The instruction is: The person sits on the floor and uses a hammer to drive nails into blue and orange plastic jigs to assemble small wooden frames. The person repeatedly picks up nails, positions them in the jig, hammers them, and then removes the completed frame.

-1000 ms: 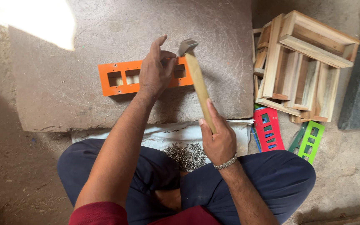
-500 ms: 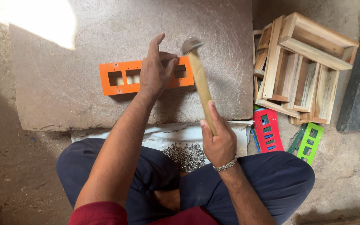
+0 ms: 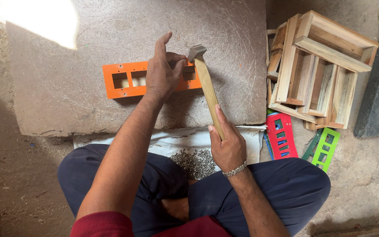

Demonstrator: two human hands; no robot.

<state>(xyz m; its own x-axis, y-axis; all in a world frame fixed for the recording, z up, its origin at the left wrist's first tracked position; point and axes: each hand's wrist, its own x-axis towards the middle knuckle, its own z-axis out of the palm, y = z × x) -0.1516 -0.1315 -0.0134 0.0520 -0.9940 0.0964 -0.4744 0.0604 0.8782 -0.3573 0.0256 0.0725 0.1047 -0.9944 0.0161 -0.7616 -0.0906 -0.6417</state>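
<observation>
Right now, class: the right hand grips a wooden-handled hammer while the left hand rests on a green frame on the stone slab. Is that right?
Not quite. The frame under the left hand is orange, as the head view shows. The rest holds: the right hand grips the hammer, and the frame lies on the stone slab.

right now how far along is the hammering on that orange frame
Done: wooden frames lie stacked at the right. In hand: the left hand pinches something on the orange frame; the right hand grips the hammer with its head beside those fingers. Left: a nail pile remains.
</observation>
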